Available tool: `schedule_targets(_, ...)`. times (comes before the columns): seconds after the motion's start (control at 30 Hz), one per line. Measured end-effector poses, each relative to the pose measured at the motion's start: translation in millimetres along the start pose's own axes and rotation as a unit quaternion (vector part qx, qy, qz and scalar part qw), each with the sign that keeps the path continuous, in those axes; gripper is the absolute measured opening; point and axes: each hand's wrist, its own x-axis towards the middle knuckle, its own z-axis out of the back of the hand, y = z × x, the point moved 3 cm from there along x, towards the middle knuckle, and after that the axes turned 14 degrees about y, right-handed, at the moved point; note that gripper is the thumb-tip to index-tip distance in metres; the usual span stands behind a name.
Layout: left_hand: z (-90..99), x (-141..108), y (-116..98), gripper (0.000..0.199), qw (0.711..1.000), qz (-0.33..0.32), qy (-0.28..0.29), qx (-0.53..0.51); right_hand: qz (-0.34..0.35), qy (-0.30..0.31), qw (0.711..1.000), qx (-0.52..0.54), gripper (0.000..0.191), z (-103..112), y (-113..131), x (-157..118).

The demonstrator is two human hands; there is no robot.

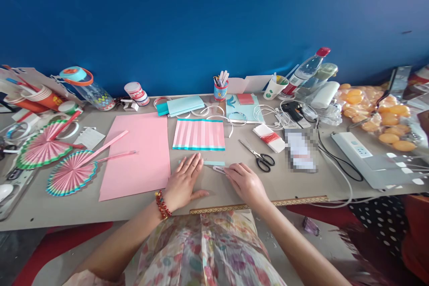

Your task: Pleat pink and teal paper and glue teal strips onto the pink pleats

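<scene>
My left hand (186, 181) lies flat on the table, fingers spread, over the left end of a thin light blue strip (214, 163). My right hand (246, 183) is closed around a small pale, flat tool (219, 169), whose tip points left just below the strip. Beyond both hands lies a pink and white striped sheet (198, 135) with blue bands along its top and bottom edges. Large pink paper (140, 154) is at the left, close to my left hand. Black-handled scissors (261, 159) rest right of my right hand.
Two pleated pink fans (72, 173) are at the left. Red thread on a white card (269, 137), cables and a tilted bottle (306, 73) stand or lie to the right. A pen cup (220, 91) is at the back. A patterned strip (258, 204) runs along the front edge.
</scene>
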Motion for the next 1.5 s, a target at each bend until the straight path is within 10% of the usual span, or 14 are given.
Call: schedule_targets(1.5, 1.1, 10, -11, 0.097, 0.999, 0.038, -0.012, -0.02, -0.021, -0.003, 0.999, -0.033, 0.025, 2, -3, 2)
